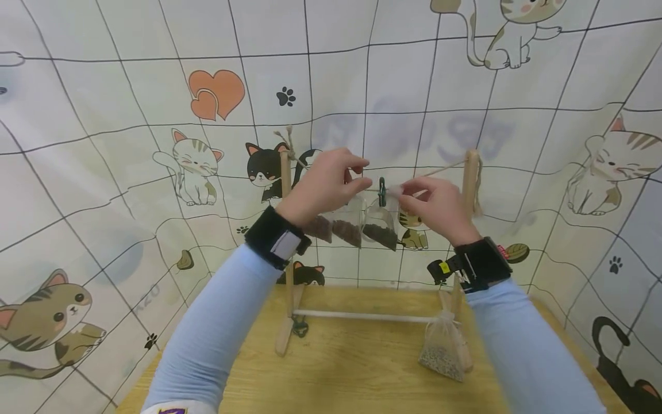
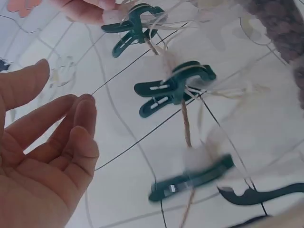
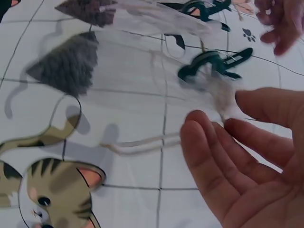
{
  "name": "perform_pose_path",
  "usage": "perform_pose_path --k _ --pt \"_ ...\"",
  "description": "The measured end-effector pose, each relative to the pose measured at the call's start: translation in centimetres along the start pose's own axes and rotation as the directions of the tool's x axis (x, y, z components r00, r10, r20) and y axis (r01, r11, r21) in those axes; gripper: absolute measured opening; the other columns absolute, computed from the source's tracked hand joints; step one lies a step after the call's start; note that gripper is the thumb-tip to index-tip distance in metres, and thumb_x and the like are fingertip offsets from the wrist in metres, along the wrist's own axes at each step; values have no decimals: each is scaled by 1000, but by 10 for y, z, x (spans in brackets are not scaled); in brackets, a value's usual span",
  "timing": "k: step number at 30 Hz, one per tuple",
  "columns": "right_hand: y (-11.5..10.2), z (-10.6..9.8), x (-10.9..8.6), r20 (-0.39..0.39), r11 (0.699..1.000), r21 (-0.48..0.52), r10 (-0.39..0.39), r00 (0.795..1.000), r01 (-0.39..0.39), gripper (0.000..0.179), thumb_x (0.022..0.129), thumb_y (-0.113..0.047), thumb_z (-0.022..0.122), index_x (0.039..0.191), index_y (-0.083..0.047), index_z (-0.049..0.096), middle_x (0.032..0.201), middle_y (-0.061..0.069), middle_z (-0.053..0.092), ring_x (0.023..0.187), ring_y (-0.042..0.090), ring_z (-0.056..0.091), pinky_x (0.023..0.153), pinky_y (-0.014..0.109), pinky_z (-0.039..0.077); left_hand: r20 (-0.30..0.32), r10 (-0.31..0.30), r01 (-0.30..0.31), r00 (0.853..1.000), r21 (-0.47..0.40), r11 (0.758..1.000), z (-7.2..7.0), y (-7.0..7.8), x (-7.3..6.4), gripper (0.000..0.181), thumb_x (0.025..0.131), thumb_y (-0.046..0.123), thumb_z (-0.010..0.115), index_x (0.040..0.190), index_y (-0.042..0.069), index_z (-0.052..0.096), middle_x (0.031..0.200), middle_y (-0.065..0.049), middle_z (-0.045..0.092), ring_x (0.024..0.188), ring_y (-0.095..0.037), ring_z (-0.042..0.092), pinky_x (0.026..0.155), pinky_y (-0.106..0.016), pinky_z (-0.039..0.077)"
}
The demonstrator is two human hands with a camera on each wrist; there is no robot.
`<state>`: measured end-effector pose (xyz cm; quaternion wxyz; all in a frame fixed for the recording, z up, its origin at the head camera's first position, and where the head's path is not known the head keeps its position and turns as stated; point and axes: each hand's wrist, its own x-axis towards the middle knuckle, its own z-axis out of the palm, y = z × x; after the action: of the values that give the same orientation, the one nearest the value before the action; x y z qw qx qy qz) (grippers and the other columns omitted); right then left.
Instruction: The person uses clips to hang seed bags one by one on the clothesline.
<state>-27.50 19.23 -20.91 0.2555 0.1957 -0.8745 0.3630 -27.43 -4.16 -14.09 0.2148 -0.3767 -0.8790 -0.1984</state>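
Note:
A rope [image 1: 445, 168] runs between two wooden posts, and sheer pouches with dark contents hang along it from green clips. At the rightmost hanging pouch [image 1: 380, 230], my right hand [image 1: 439, 204] pinches the gathered pale top between thumb and fingers, beside the green clip [image 1: 382, 191]. In the right wrist view, that clip [image 3: 209, 66] bites the pouch's top. My left hand [image 1: 331, 181] hovers at the rope left of this clip, fingers loosely bent, holding nothing. From the left wrist, several clips show along the rope, the middle clip [image 2: 175, 88] among them.
A sheer pouch of pale grains [image 1: 442, 353] leans at the right foot of the wooden frame [image 1: 285, 230]. A green clip [image 1: 300, 326] lies by the left foot. One white bar [image 1: 367, 316] joins the feet low over the wooden table [image 1: 351, 368]. Cat-print cloth [image 1: 336, 86] hangs behind.

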Motion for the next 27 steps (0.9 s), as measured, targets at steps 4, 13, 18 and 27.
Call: perform_pose_path --k 4,13,18,27 --pt "2 -13 -14 43 996 -58 -63 997 65 33 90 -37 57 114 -15 63 110 7 65 80 17 64 69 34 47 -91 81 -80 993 8 997 3 -7 -31 36 90 28 59 120 8 62 101 -4 64 80 -8 55 72 -21 43" --pt "19 -6 -62 -25 915 -209 -357 934 344 34 87 -20 62 120 -12 60 111 5 60 88 15 59 70 30 50 -302 100 -129 948 -79 988 36 -25 -96 30 91 22 58 115 6 64 98 -4 64 75 -9 54 63 -22 45" --pt "38 17 -92 -132 918 -234 -357 925 321 46 83 -17 67 127 -13 56 125 7 54 99 16 56 63 24 48 -395 72 -124 916 -109 986 64 -29 -120 32 91 25 58 117 8 63 104 -4 64 84 -12 55 60 -21 44" --pt "62 61 -136 -221 966 -172 -228 948 192 54 83 -18 67 134 -14 50 135 9 48 95 12 52 69 25 46 -468 7 -70 884 -117 991 122 -28 -151 45 86 27 64 127 11 56 110 -6 60 86 -14 52 71 -26 46"
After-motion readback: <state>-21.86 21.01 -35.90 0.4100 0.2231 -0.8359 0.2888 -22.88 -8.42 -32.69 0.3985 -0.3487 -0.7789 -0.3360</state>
